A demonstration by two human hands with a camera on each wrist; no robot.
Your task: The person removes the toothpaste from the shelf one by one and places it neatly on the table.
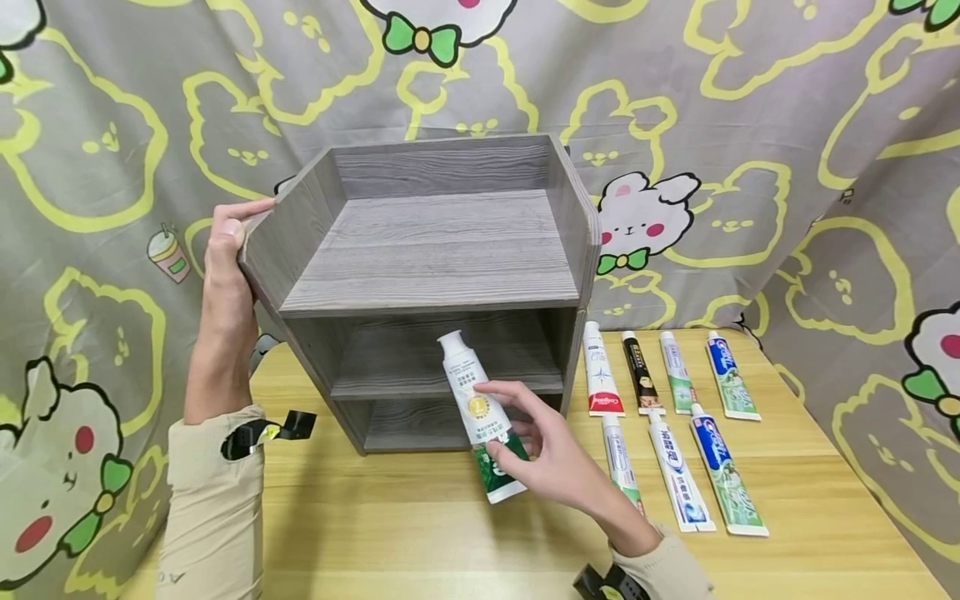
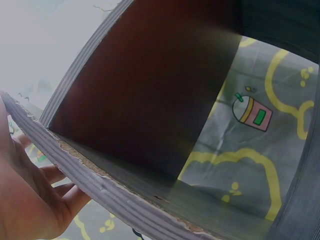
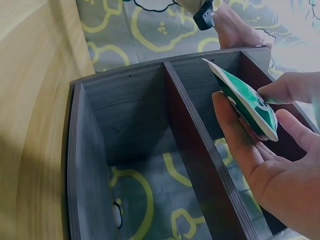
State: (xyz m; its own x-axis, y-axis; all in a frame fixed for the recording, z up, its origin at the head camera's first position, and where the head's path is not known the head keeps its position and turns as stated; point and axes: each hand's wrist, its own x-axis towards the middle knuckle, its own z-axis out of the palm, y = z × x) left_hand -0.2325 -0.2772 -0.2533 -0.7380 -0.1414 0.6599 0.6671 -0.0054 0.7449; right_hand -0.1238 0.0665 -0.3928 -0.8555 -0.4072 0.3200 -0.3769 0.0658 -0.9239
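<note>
My right hand (image 1: 558,458) holds a white and green toothpaste tube (image 1: 480,417) between thumb and fingers, its white cap pointing up and away. The tube is in front of the grey wood-grain shelf unit (image 1: 431,306), near its middle compartment. In the right wrist view, the tube's green flat end (image 3: 245,100) shows between the fingers; its cap is hidden there. My left hand (image 1: 228,258) grips the upper left side panel of the shelf unit. The left wrist view shows its fingers (image 2: 75,197) against the panel's outer face.
To the right of the shelf unit, several toothpaste tubes lie in two rows on the wooden table (image 1: 420,533), among them a Colgate tube (image 1: 602,375) and a blue and green Crest tube (image 1: 726,471). A patterned curtain (image 1: 660,125) hangs behind.
</note>
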